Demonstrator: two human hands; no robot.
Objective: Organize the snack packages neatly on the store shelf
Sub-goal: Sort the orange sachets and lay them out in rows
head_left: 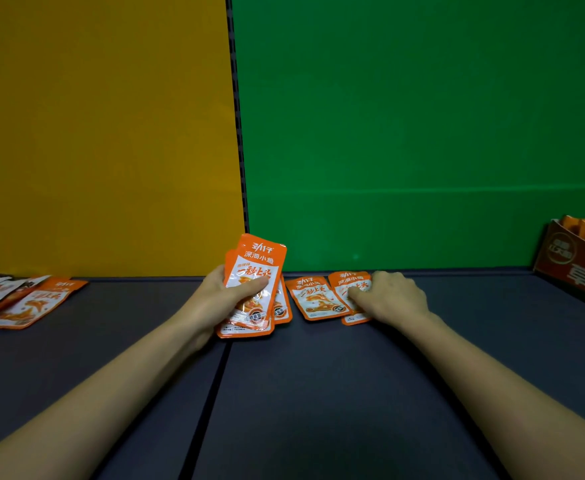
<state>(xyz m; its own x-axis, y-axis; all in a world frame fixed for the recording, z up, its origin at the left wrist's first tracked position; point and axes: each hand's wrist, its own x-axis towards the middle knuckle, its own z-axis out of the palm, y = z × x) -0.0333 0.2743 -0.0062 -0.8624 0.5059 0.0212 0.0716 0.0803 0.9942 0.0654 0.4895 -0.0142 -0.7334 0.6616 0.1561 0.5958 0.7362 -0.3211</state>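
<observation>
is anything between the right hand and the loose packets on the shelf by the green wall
Nothing visible. The right hand touches the rightmost packet with curled fingers; the other packet lies bare beside it, toward the stack in the left hand.

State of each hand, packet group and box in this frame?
Left hand: grips held packets.
Held packets: fanned stack, upright.
Right hand: fingers curled on right packets.
Right packets: overlapped, lying flat.
Middle packet: flat, face up.
Left pile: scattered, overlapping.
Box: open, packets inside.

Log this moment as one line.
left hand: holds packet stack | right hand: fingertips on overlapped packets | loose packets: far left
</observation>
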